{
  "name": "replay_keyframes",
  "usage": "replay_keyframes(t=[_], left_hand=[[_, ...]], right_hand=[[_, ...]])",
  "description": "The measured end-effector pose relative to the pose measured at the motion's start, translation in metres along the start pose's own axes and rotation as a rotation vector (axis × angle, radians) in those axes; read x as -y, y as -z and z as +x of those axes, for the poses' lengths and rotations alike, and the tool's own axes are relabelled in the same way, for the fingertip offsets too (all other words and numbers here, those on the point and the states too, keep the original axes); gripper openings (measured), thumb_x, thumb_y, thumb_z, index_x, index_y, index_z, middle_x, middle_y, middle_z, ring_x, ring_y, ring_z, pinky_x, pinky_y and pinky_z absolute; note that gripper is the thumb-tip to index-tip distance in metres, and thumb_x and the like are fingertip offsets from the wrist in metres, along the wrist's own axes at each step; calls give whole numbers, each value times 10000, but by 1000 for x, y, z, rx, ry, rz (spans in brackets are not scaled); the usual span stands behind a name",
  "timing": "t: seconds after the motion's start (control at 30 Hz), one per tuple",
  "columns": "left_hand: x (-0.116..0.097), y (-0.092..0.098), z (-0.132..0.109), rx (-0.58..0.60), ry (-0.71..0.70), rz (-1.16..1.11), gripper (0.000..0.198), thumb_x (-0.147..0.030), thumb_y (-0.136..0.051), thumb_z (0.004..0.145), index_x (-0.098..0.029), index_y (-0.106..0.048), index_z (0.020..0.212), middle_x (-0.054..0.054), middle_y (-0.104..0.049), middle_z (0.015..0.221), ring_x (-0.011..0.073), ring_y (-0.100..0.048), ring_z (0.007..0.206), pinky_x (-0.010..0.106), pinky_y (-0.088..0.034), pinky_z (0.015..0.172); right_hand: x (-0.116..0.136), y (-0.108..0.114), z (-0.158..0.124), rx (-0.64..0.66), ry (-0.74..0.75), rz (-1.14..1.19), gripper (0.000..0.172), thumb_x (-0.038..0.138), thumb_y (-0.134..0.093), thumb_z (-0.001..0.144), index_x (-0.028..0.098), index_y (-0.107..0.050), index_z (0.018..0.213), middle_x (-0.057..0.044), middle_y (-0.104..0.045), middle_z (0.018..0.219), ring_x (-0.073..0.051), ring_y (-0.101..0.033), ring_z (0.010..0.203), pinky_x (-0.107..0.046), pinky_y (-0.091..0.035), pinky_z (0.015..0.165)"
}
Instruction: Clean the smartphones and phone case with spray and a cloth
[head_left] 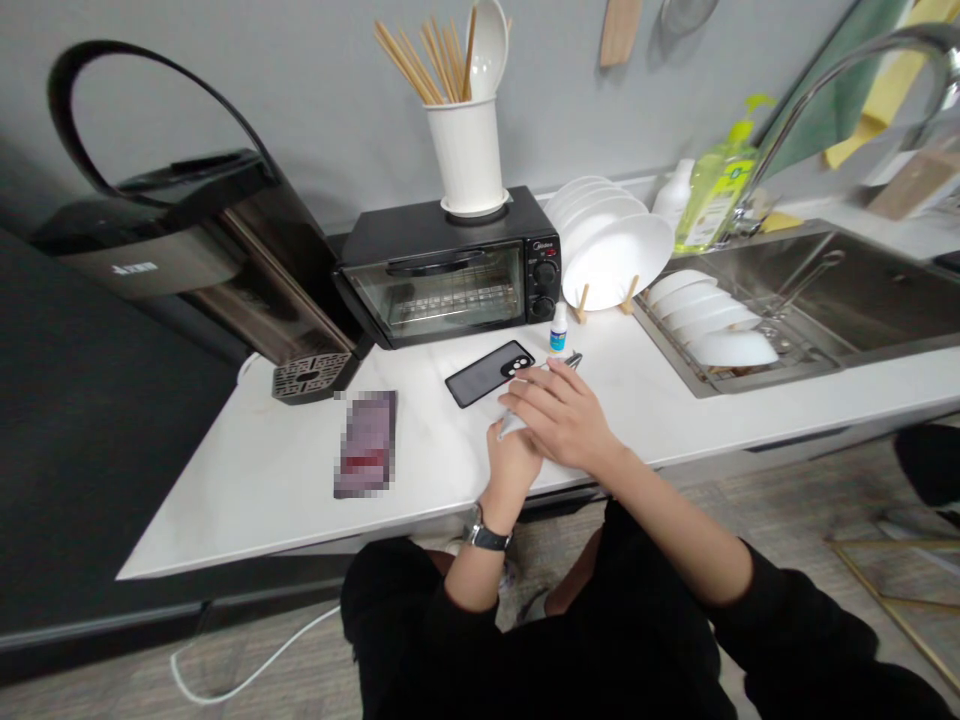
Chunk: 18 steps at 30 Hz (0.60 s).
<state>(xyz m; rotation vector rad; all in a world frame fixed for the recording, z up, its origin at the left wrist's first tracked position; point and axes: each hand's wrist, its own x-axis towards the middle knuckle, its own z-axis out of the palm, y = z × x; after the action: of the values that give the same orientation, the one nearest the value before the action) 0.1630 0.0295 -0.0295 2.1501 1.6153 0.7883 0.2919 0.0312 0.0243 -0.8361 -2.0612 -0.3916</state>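
Observation:
My left hand (pixel 513 462), with a dark-strapped watch at its wrist, is low over the counter's front edge. It holds a thin white flat thing (pixel 512 424) whose kind I cannot make out. Across it lies my right hand (pixel 564 412), fingers stretched out and slightly bent, covering most of the white thing and my left fingers. Just beyond the hands a black-edged phone case (pixel 487 374) with camera holes rests on the counter. A small white bottle with a blue label (pixel 558 330) stands behind my right hand, near a small dark pointed object (pixel 574 360).
A blurred-out phone (pixel 366 445) lies to the left on the white counter (pixel 255 500). Behind stand a drink machine (pixel 247 260), a toaster oven (pixel 450 270) bearing a utensil holder (pixel 466 150), and racked plates (pixel 616 250). On the right are bowls in the sink (pixel 855 350).

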Motion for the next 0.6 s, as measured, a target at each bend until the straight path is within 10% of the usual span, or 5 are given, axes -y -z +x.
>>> replay_keyframes(t=[0.23,0.37,0.6], left_hand=[[0,0,3,43,22,56,207,-155,-581,953,-166,-733,1093,103,-782,838,277,-767,901,337,-545,822],[2,3,0,6,24,9,294,-198,-532,1006,-160,-689,1252,104,-801,916,269,-776,863,320,-537,766],[3,6,-4,-52,27,-58,364,-260,-527,1038,-167,-625,1376,103,-814,929,260,-782,814,307,-531,730]], right_hand=[[-10,-1,9,39,23,-86,502,483,-269,1107,176,-626,1281,-134,-694,1150,-308,-594,1106,-541,-429,1102],[-13,1,12,41,-236,-117,530,543,-266,1097,182,-639,1208,-144,-668,1068,-323,-570,1027,-537,-479,978],[-24,3,6,28,-289,-50,620,717,-297,1042,198,-596,1200,-137,-648,1095,-343,-568,1120,-639,-326,1206]])
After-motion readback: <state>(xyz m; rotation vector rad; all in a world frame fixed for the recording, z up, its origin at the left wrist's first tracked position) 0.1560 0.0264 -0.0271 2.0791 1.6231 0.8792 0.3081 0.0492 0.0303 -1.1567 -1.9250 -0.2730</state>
